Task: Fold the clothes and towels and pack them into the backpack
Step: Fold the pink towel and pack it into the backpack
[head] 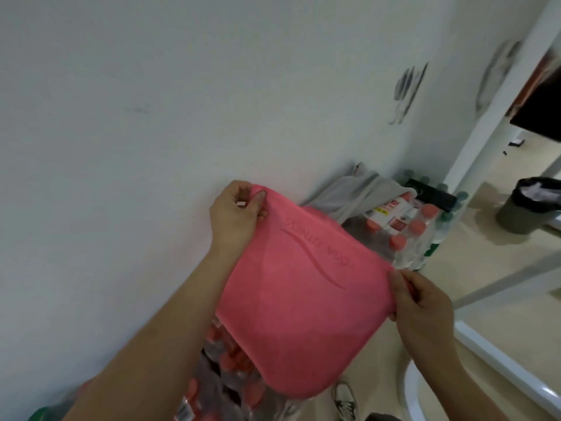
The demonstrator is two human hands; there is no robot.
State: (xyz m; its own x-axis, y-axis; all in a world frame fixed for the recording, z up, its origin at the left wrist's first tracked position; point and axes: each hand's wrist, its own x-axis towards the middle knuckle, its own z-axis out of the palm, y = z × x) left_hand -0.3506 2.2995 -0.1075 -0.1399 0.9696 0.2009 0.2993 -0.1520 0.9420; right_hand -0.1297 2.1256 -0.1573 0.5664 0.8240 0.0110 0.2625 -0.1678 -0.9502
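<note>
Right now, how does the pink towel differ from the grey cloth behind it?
The pink towel is held up in the air, stretched between the left hand and the right hand; the grey cloth lies slumped over the packs of bottles, with no hand on it. The pink towel is smooth and bears raised lettering; the grey cloth is rumpled and looks plain. Both are soft fabric.

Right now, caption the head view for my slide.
Left hand and right hand hold a pink towel stretched above packed bottles.

Pink towel [303, 299], embossed swoosh lettering
</note>
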